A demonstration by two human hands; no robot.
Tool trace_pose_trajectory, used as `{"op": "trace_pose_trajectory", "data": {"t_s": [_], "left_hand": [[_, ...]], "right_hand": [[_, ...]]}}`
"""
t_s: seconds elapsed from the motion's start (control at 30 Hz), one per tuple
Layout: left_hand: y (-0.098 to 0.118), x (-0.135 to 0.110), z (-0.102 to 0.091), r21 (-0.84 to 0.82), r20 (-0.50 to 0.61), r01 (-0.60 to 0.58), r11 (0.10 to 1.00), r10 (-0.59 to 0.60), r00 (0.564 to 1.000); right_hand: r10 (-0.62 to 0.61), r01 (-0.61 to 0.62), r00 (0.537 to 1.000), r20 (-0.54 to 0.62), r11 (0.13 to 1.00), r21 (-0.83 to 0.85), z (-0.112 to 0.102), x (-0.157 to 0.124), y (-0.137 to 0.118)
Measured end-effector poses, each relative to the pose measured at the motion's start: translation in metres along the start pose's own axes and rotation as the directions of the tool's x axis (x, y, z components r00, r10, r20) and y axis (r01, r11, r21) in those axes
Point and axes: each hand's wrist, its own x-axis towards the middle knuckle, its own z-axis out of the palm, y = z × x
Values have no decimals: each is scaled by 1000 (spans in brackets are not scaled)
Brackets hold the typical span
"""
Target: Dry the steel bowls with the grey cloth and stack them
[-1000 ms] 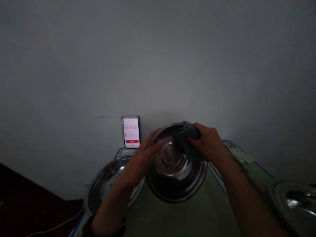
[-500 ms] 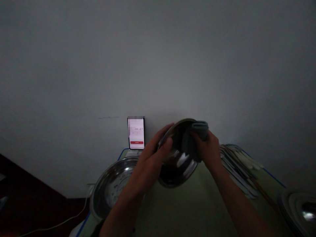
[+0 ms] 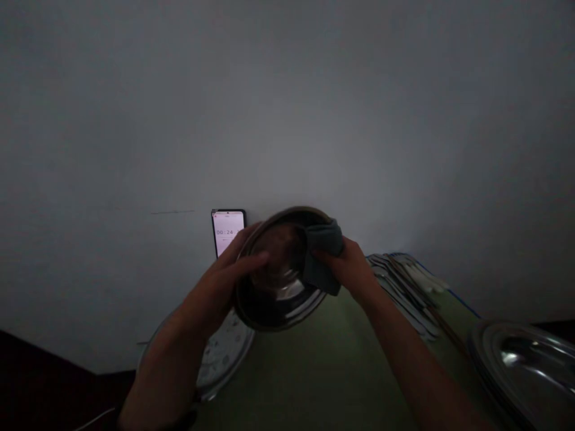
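Observation:
A shiny steel bowl (image 3: 287, 293) is held up above the table, tilted so that its inside faces me. My left hand (image 3: 229, 275) grips its left rim, thumb lying over the inner side and the other fingers behind. In my right hand (image 3: 353, 266) is a folded grey-green cloth (image 3: 324, 251), pinched over the bowl's right rim. The cloth covers part of that rim, and the fingers behind it are hidden.
A phone (image 3: 228, 227) showing a timer leans against the wall. Partly behind my left arm lies a large metal basin (image 3: 229, 353). Cutlery and chopsticks (image 3: 408, 293) lie on the green table (image 3: 314, 383) at right, near a stack of steel dishes (image 3: 498, 353).
My view has turned to the right, so the phone and cutlery sit further left. The bowl has turned more towards me, still in my left hand, with the cloth at its right rim.

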Motion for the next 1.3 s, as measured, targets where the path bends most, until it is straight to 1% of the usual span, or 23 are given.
{"op": "trace_pose_trajectory", "data": {"t_s": [0.07,0.17,0.23,0.3,0.33,0.37,0.43,0.47,0.53,0.6,0.67,0.73,0.8,0.87,0.9,0.93,1.0,1.07,1.13,1.17,1.2,1.27,1.3], "left_hand": [[3,-3,-4,91,48,55,994,-59,997],[0,-5,2,162,71,52,985,-64,995],[-4,-5,8,227,94,16,974,-38,995],[-7,-5,13,279,124,-34,960,-1,992],[-8,-6,15,290,138,-60,955,20,990],[-8,-6,15,292,150,-77,953,34,988],[-7,-7,13,284,156,-98,954,55,986],[-6,-8,12,283,147,-99,954,59,987],[-4,-8,11,283,101,-89,955,62,993],[-5,-8,15,246,22,-121,962,119,993],[-8,-5,23,165,-83,-208,964,224,971],[-16,-2,33,87,-199,-304,949,316,928],[-26,1,41,58,-286,-361,931,361,887],[-34,4,44,63,-322,-388,920,386,864],[-36,5,44,72,-313,-383,921,385,868],[-36,5,43,83,-293,-370,926,377,879],[-29,4,38,95,-248,-306,947,320,914],[-16,2,29,76,-222,-209,975,221,950],[-4,-1,18,60,-185,-90,994,100,978],[0,-2,13,69,-164,-50,996,60,985],[2,-2,8,100,-159,-37,994,52,986],[3,-3,1,200,-98,-27,979,48,994],[1,-3,-1,266,-51,-32,963,47,998]], "right_hand": [[-103,101,995,-1,983,-150,-8,2,-4],[-220,178,970,-107,934,-311,-8,-2,-10],[-374,296,913,-162,883,-365,-5,-5,-12],[-515,423,841,-169,819,-388,-4,-7,-14],[-559,465,813,-165,793,-393,-4,-8,-13],[-582,489,796,-167,780,-392,-5,-8,-12],[-576,486,793,-199,795,-363,-6,-6,-8],[-547,464,806,-225,821,-333,-5,-5,-5],[-441,383,850,-290,893,-235,0,-4,3],[-278,265,890,-361,960,-86,13,-4,9],[-84,135,919,-385,985,107,29,-8,13],[109,-3,942,-318,949,316,46,-14,13],[269,-151,948,-171,851,503,59,-23,11],[352,-266,936,-26,751,604,67,-29,9],[360,-299,933,30,725,620,68,-31,8],[349,-313,935,64,723,616,68,-31,8],[291,-281,954,72,783,555,62,-27,9],[198,-181,980,4,890,418,48,-18,11],[54,-34,994,-92,977,211,30,-8,11],[-43,55,994,-99,992,113,21,-4,11],[-142,144,987,-77,989,32,12,0,10],[-296,296,955,27,945,-137,-2,5,7],[-348,356,934,75,912,-206,-6,5,5]]}}
